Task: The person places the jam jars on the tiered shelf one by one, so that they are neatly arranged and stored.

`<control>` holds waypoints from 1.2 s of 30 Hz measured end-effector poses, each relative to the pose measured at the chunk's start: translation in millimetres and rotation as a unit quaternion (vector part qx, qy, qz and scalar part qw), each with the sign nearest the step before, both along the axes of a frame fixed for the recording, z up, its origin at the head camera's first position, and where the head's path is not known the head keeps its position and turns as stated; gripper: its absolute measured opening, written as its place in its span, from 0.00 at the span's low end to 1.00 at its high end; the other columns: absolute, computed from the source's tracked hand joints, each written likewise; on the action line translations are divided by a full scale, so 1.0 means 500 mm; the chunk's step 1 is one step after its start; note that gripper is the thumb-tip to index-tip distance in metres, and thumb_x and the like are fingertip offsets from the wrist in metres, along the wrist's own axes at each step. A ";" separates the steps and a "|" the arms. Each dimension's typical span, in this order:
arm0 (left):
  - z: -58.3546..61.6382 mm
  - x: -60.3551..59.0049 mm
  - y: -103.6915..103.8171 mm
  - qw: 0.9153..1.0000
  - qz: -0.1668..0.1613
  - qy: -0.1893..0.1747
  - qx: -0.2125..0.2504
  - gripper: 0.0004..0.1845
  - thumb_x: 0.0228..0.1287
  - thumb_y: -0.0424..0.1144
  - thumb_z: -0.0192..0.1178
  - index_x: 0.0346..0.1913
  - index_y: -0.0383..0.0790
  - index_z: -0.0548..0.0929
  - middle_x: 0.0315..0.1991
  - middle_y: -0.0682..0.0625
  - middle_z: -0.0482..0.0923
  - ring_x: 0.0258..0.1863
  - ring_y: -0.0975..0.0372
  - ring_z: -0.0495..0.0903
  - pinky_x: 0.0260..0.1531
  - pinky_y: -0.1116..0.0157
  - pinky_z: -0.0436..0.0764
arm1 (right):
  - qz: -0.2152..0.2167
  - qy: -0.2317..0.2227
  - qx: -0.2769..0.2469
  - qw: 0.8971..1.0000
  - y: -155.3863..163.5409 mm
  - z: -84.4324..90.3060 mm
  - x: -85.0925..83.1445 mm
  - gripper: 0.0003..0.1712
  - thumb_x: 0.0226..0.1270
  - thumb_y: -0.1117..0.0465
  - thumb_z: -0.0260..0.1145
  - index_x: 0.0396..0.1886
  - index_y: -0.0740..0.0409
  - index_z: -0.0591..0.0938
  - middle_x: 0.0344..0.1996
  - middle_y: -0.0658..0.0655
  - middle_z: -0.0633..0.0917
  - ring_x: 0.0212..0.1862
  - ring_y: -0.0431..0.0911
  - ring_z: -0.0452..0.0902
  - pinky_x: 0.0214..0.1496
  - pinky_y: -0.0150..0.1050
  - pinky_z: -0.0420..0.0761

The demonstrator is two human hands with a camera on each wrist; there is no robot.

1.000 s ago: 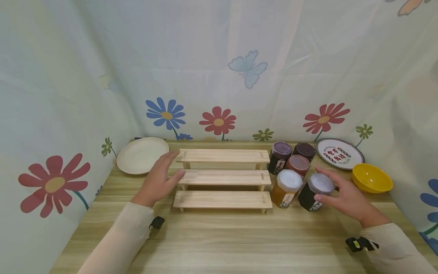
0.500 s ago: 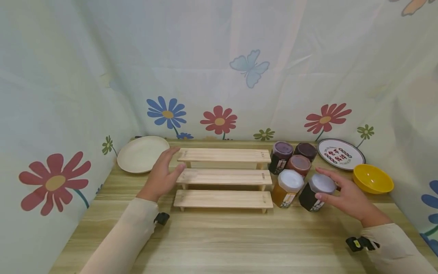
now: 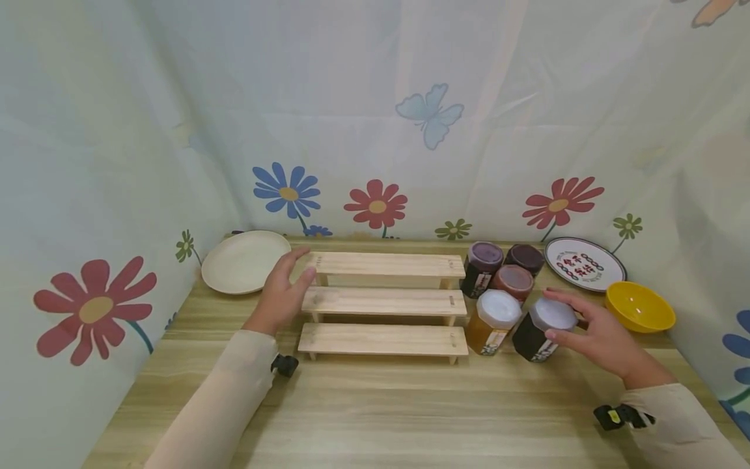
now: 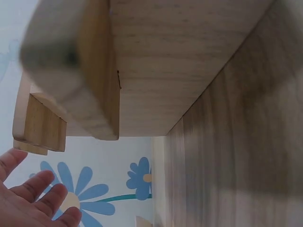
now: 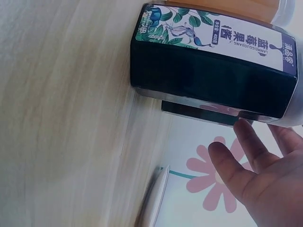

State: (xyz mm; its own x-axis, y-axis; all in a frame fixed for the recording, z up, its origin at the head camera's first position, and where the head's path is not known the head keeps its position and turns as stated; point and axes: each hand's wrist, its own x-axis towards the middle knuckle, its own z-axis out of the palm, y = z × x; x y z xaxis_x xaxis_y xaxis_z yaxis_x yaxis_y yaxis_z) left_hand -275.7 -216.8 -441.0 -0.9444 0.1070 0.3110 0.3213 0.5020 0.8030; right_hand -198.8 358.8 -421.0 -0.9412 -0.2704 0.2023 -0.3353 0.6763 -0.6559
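Note:
A three-tier wooden stand [image 3: 383, 339] stands in the middle of the table. My left hand [image 3: 284, 290] is at its left end, thumb and index finger spread; in the left wrist view the fingers [image 4: 38, 184] are loosely extended below the tiers' ends. At the right, my right hand [image 3: 597, 335] is beside a dark hexagonal jar [image 3: 536, 335] with a whitish lid. Its thumb is in front of the lid, its index finger behind. The right wrist view shows the jar's printed blueberry-jam label [image 5: 222, 33] and relaxed fingers [image 5: 232, 170] next to the lid.
An amber jar [image 3: 483, 335] stands left of the dark one, with a reddish jar [image 3: 511, 281] and two dark purple jars behind. A white printed plate [image 3: 577, 251] and a yellow bowl [image 3: 638, 309] are farther right. A cream plate [image 3: 246, 260] lies back left.
My left hand has shifted slightly right and up, along the stand's left end. My right thumb and fingers have eased a little to the right at the jar's lid. The jars stay in place.

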 end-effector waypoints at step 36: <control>-0.026 -0.030 0.040 0.985 -0.016 -0.064 0.159 0.24 0.87 0.47 0.46 0.78 0.44 0.68 0.82 0.45 0.60 0.79 0.53 0.62 0.76 0.47 0.63 | -0.001 -0.016 -0.057 0.998 0.012 -0.018 0.000 0.36 0.69 0.65 0.75 0.75 0.62 0.74 0.62 0.28 0.72 0.54 0.27 0.73 0.51 0.21 0.77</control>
